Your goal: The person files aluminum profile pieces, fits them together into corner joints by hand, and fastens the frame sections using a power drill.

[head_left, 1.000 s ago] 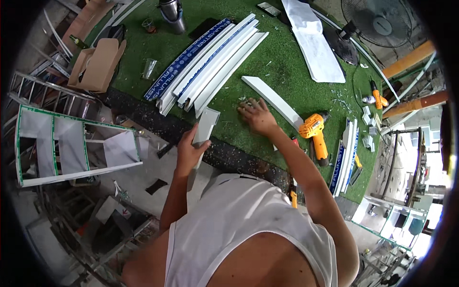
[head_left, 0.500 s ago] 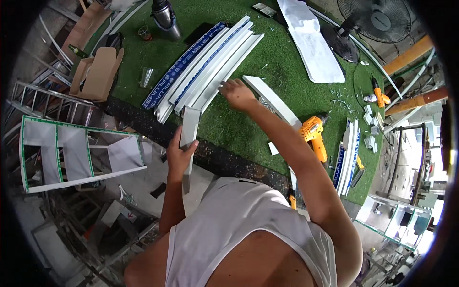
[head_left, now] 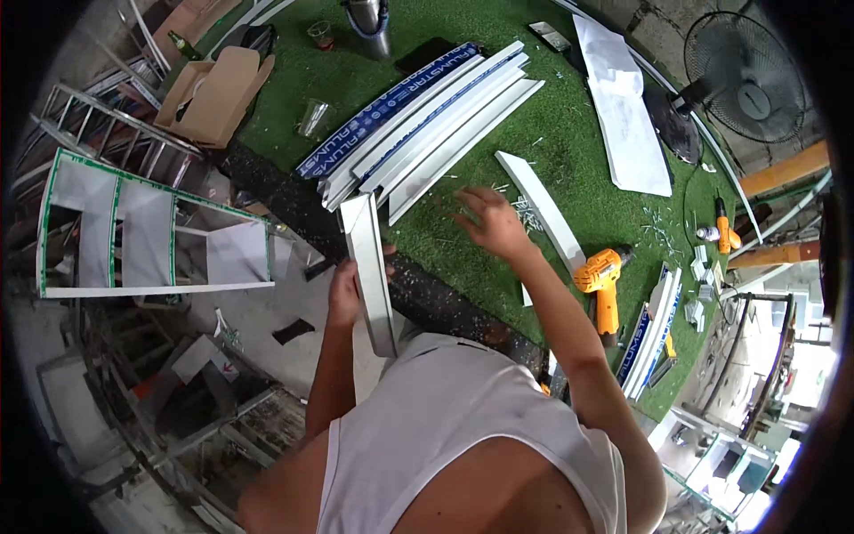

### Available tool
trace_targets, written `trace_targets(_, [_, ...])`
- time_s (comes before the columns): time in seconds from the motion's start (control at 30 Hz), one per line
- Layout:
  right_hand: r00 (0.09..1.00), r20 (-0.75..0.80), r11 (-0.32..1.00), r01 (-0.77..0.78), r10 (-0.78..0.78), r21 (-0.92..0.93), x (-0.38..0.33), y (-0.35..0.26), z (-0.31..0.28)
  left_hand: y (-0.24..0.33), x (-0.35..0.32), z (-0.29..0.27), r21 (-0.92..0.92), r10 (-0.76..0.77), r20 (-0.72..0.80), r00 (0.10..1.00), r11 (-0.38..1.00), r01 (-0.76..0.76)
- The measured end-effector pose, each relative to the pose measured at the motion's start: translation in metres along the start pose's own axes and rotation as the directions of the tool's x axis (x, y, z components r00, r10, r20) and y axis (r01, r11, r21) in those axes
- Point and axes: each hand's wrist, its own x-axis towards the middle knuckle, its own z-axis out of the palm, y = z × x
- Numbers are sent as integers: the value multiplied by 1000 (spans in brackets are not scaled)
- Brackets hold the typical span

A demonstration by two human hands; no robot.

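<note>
My left hand (head_left: 344,292) is wrapped round a white metal profile (head_left: 372,283), which stands tilted at the table's near edge, its upper end by a stack of other profiles. Over the green turf, my right hand (head_left: 495,224) hovers with its fingers apart and nothing visible in them. Close beside it lies a loose pile of screws (head_left: 528,215), partly hidden by the hand. A short white profile (head_left: 541,206) lies just right of the screws. The stacked white profiles (head_left: 463,133), some with blue film, lie further up the table.
An orange cordless drill (head_left: 601,287) lies right of my right forearm. A smaller orange drill (head_left: 725,230), small metal brackets (head_left: 698,276) and film-wrapped profiles (head_left: 649,334) sit at the right. Farther back are a fan (head_left: 754,100), white sheet (head_left: 623,116), steel flask (head_left: 369,31) and open cardboard box (head_left: 218,98).
My right hand has moved from the end of the profile stack to beside the screw pile, its fingers spreading. The profile in my left hand has turned, showing its long side. The view has shifted.
</note>
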Motion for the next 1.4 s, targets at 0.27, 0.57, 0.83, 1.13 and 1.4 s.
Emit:
trace_targets(0.27, [794, -344, 843, -537, 502, -10, -244, 0, -70, 6, 43, 40, -160, 110, 277, 954, 985, -68])
trace_targets(0.57, [404, -590, 573, -810, 699, 125, -317, -28, -86, 44, 78, 127, 101, 330, 143, 933, 933, -346])
trace_targets(0.83, [534, -536, 633, -774, 654, 1, -265, 4, -90, 74, 53, 137, 315, 507, 252, 825, 763, -565])
trace_targets(1.13, [559, -434, 610, -792, 707, -26, -233, 14, -84, 78, 39, 87, 426, 521, 167, 837, 727, -538])
trace_targets(1.4, [517, -490, 592, -806, 702, -2, -254, 3, -91, 39, 64, 59, -141, 224, -117, 968, 961, -239])
